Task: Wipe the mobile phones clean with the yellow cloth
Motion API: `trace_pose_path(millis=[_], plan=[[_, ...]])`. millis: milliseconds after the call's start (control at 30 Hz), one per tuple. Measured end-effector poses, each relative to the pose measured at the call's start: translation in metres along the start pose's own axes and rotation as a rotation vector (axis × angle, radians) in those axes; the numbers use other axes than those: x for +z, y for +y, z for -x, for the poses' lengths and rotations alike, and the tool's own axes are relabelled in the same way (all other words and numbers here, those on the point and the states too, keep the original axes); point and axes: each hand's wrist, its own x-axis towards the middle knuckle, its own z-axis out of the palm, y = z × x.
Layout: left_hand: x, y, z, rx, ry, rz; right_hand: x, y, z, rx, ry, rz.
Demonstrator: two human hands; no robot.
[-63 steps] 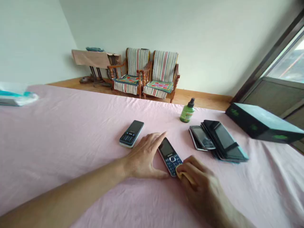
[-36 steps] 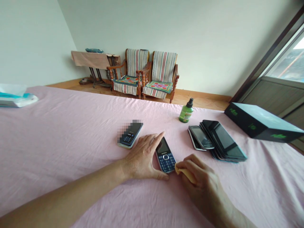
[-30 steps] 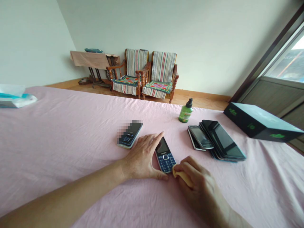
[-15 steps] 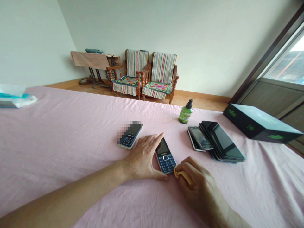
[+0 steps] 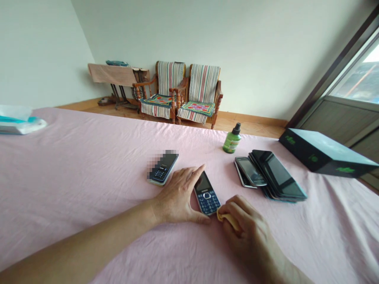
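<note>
A blue keypad phone (image 5: 206, 192) lies face up on the pink tablecloth (image 5: 89, 165). My left hand (image 5: 177, 195) rests flat beside it, with thumb and forefinger against its left side and bottom corner. My right hand (image 5: 247, 230) is closed on a small yellow cloth (image 5: 226, 219), which sits just off the phone's lower right corner. A second keypad phone (image 5: 163, 167) lies to the left, just beyond my left hand.
A pile of dark phones (image 5: 271, 173) lies to the right, with a green spray bottle (image 5: 232, 139) behind it and a black box (image 5: 324, 157) further right. A tissue pack (image 5: 17, 122) sits at the far left. Two striped chairs (image 5: 189, 92) stand by the wall.
The phone has turned straighter under my left hand since the oldest frame. My right hand with the cloth has slid off the keypad and now sits at the phone's lower right corner.
</note>
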Motion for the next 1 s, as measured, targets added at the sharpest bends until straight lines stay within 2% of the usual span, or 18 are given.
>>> trace_pose_path(millis=[500, 733, 1000], plan=[[0.0, 0.0002, -0.0004, 0.012, 0.009, 0.01, 0.0047, -0.0025, 0.0008, -0.037, -0.008, -0.009], [0.0002, -0.0002, -0.0001, 0.013, 0.011, 0.01, 0.0012, -0.0001, -0.0011, 0.019, -0.031, -0.004], [0.0001, 0.0004, -0.0002, 0.006, 0.002, 0.011, 0.0024, 0.0004, -0.0005, 0.005, -0.035, -0.016]])
